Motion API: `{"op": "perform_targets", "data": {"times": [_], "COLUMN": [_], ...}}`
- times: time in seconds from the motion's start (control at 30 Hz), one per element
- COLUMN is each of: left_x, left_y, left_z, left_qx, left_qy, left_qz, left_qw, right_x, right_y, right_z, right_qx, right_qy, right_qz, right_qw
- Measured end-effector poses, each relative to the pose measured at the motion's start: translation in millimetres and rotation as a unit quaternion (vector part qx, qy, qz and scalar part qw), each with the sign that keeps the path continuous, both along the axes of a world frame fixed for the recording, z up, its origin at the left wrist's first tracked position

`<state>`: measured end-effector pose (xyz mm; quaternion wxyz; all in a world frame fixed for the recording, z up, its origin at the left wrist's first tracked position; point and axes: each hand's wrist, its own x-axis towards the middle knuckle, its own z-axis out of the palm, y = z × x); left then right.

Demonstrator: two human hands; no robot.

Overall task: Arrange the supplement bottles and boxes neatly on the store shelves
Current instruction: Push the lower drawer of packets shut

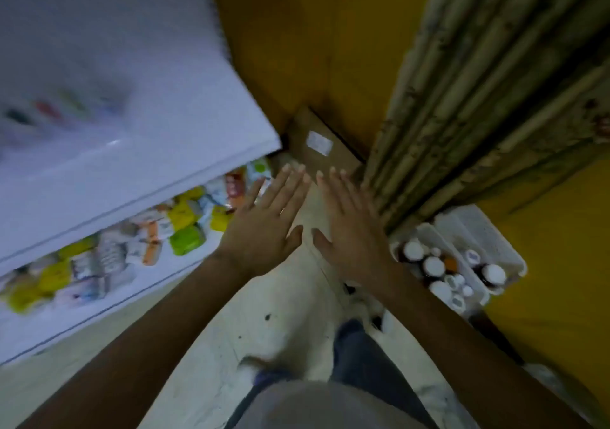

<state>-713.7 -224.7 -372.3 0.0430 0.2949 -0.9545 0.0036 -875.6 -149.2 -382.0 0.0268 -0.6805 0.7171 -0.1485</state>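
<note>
My left hand (269,227) and my right hand (350,227) are stretched out side by side, palms down, fingers apart, holding nothing. They hover over the pale floor. To the left, a white shelf (138,283) carries several small supplement boxes (185,220) in yellow, green, orange and white, lying mixed. To the right, a white basket (510,258) on the floor holds several brown bottles with white caps (433,267). The picture is blurred by motion.
A brown cardboard box (317,144) with a white label stands on the floor just beyond my fingertips, against a yellow wall (297,32). A patterned curtain (488,98) hangs at the right. My legs (356,352) are below.
</note>
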Motion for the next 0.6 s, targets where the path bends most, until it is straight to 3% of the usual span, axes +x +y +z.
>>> {"op": "perform_targets", "data": {"times": [0.3,0.6], "left_x": [268,411], "left_y": [-5,-6], "left_z": [144,276], "left_qx": [-0.208,-0.341], "left_qy": [0.048,0.055], "left_qz": [0.207,0.328], "left_qw": [0.955,0.879], "right_x": [238,396], "right_y": [-78,-129], "right_z": [148,294], "right_qx": [-0.173,-0.281], "right_qy": [0.052,0.042], "right_qz": [0.222,0.336], "right_qw": [0.958,0.898]}}
